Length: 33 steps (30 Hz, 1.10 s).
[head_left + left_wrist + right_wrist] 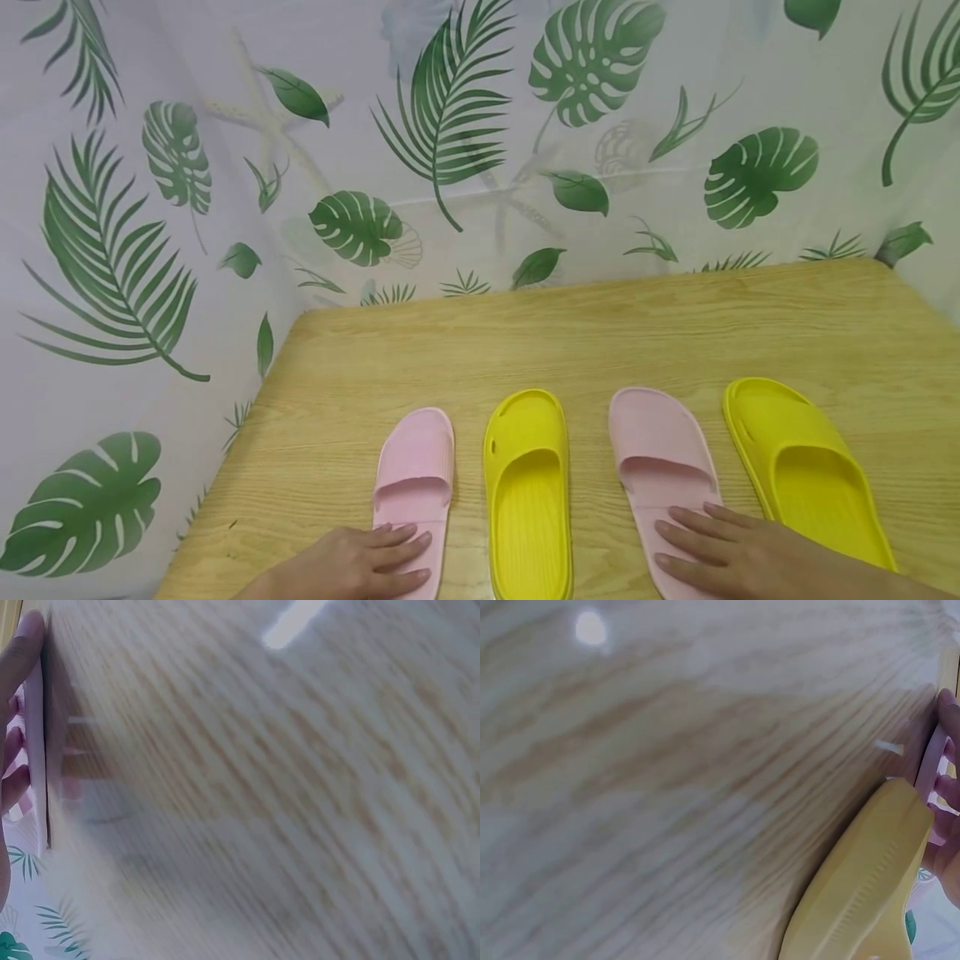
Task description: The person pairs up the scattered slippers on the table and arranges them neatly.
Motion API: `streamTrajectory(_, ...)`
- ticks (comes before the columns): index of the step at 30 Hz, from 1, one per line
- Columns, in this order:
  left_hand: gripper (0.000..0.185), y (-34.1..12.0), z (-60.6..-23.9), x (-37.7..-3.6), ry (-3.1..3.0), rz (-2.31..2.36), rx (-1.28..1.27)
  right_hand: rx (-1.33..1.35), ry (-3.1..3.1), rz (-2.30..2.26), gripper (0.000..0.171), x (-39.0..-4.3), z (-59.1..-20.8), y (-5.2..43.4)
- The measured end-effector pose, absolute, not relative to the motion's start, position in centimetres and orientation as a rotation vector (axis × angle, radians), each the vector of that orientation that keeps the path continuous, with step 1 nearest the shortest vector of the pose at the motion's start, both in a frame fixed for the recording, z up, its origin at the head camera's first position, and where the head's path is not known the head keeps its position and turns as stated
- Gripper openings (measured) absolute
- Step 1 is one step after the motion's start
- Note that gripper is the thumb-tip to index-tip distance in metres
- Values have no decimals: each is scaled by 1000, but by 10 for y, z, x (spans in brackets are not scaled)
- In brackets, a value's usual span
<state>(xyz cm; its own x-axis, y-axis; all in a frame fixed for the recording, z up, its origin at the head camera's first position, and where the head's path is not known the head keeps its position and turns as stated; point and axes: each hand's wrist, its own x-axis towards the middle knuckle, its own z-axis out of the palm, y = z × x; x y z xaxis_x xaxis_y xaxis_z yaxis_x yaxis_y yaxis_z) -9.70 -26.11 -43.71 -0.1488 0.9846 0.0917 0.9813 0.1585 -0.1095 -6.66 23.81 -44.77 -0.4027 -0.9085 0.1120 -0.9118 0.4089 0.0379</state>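
Four slippers would be a row of two colours, pink and yellow by turns, toes toward the back wall. My left hand (352,562) rests with extended fingers on the footbed of the leftmost pink slipper (415,450). In the left wrist view, its thumb lies along the edge of that slipper (36,750). Flat on the footbed of the other pink slipper (663,425) are the spread fingers of my right hand (738,550). Between the pink ones lies a yellow slipper (528,500). A second yellow slipper (802,425) is at far right, partly behind my right wrist.
The slippers lie on a wood-grain table (465,350). A white cloth with green leaf prints (465,250) rises behind the table's back edge and along its left side. In the right wrist view, the yellow slipper (862,877) stands close beside my hand.
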Motion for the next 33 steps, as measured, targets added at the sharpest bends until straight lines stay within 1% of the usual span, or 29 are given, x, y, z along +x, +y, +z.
streamTrajectory(10, 49, -259, -437, -97, -2378, -24, -1955, 1648, -2567, 74, 67, -70, -447, 238)
streamTrajectory(19, 46, -259, -436, -97, -2313, 19, -1947, 1589, -2782, 144, 61, -70, -444, 237)
streamTrajectory(25, 46, -259, -438, -98, -2317, 23, -1949, 1589, -2782, 199, 61, -67, -446, 235)
streamTrajectory(33, 46, -259, -437, -98, -2296, 29, -1957, 1594, -2720, 159, 63, -67, -446, 234)
